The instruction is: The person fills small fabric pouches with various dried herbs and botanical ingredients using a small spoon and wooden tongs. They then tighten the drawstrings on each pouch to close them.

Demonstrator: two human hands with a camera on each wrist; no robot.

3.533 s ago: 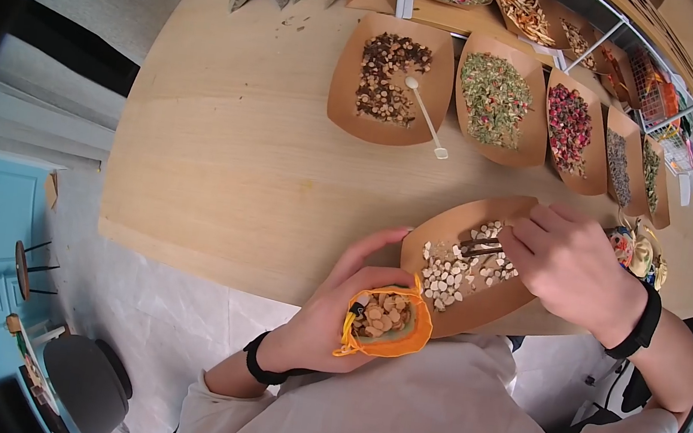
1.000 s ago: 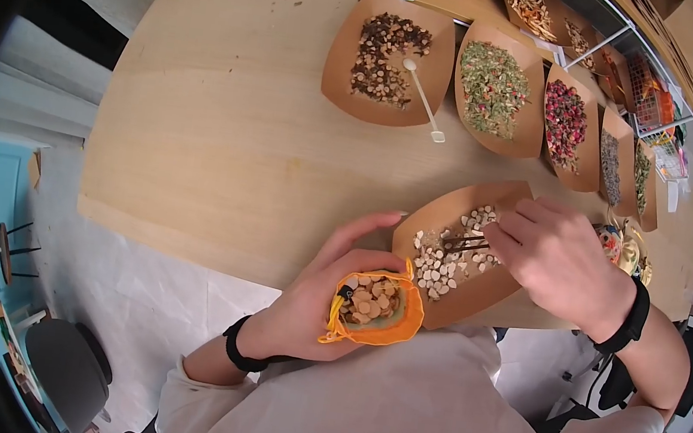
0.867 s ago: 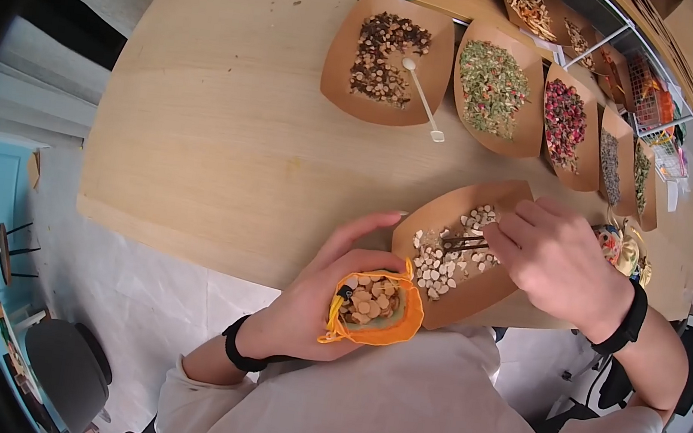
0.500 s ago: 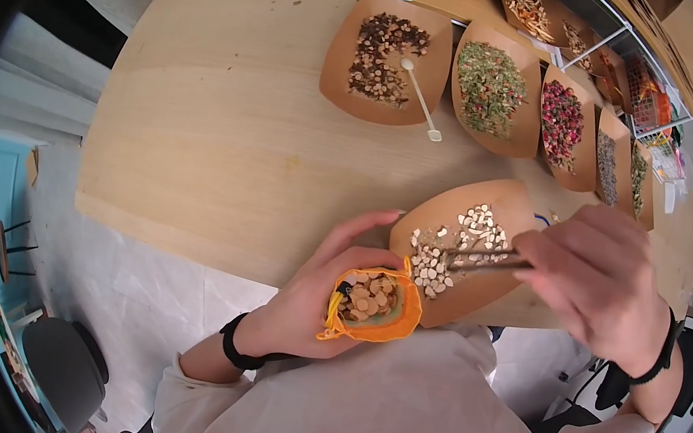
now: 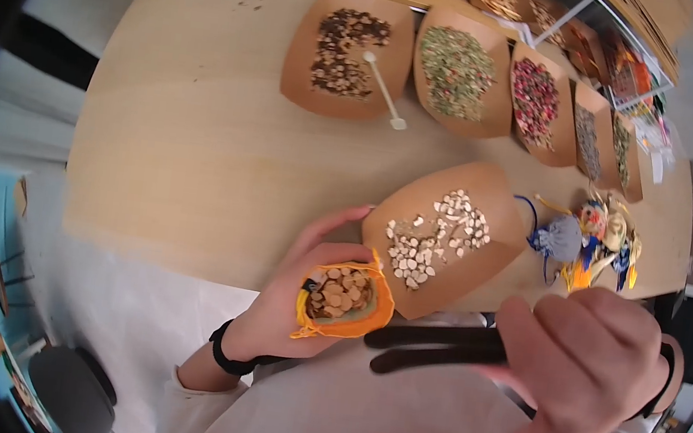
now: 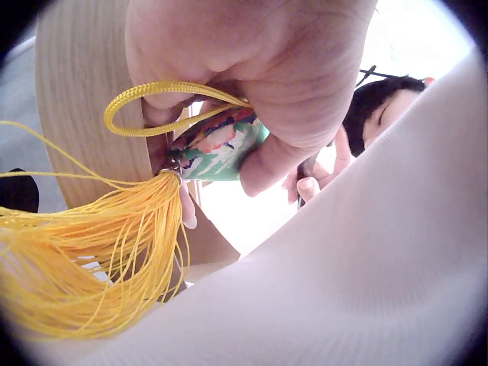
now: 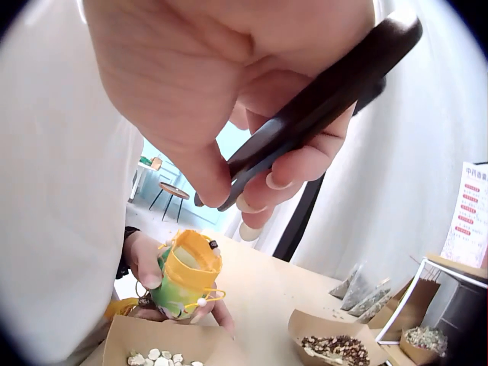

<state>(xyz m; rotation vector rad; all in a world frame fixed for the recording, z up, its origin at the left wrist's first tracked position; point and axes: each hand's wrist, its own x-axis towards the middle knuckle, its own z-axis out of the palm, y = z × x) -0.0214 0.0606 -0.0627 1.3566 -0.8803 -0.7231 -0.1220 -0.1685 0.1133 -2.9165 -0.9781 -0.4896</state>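
Observation:
My left hand (image 5: 271,298) grips a small drawstring pouch (image 5: 383,308), upright and with its orange mouth open upwards. Round tan dried slices (image 5: 339,292) show inside it. A yellow tassel (image 6: 114,252) hangs from the pouch in the left wrist view, where the patterned green cloth is partly hidden by fingers. Raised close to the head camera, my right hand (image 5: 579,366) holds a pair of dark chopsticks (image 7: 305,107), with nothing visible between them. Just beyond the pouch lies a brown paper tray (image 5: 497,222) with whitish dried pieces (image 5: 412,259) scattered in it.
A tray of brown bits (image 5: 301,90) with a pale spoon (image 5: 385,91) stands further back. Beside it are trays of green herbs (image 5: 459,75), rosebuds (image 5: 536,101) and lavender (image 5: 587,142). Decorated sachets (image 5: 591,234) lie at right, below a white rack (image 5: 638,96).
My right hand has lifted the chopsticks out of the tray and brought them up and back towards my chest. The left hand keeps holding the pouch. The head view has shifted a little.

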